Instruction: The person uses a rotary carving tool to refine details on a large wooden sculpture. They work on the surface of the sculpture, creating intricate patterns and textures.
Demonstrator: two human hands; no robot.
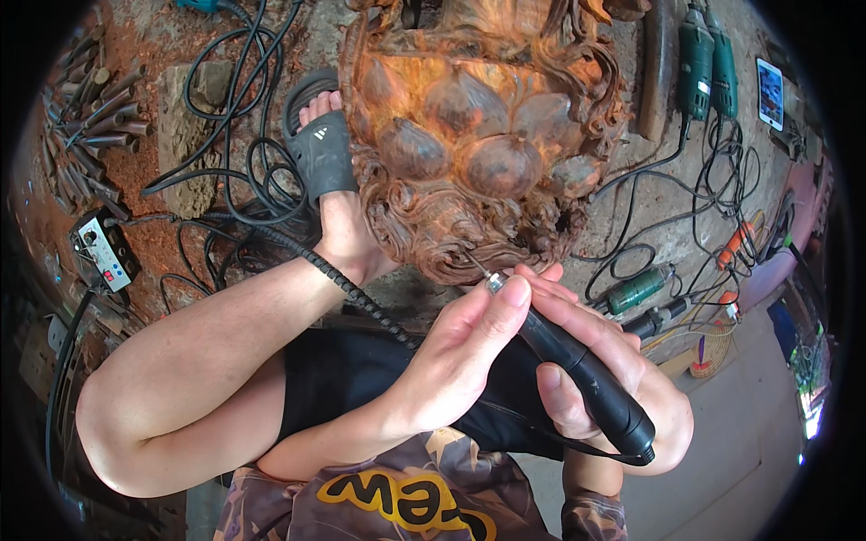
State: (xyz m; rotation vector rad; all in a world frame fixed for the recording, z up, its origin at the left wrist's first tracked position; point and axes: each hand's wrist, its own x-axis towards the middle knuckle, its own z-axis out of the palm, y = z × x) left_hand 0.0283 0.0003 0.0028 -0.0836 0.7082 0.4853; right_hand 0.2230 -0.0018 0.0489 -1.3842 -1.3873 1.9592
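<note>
A black rotary carving handpiece slants across my lap, its thin metal bit reaching the lower edge of a carved wooden piece. That wood is reddish brown, with rounded bulges and swirling, curled lines. Near the handpiece's collar, my left hand is closed on the front end, thumb on top. My right hand wraps the body from the right, its thumb on the near side. Whether the bit touches the wood or stops just short, I cannot tell.
Black cables coil at the left beside a control box and a pile of cut sticks. Green power tools and a phone lie at the far right. Another green tool rests near my right hand. My sandalled foot braces beside the carving.
</note>
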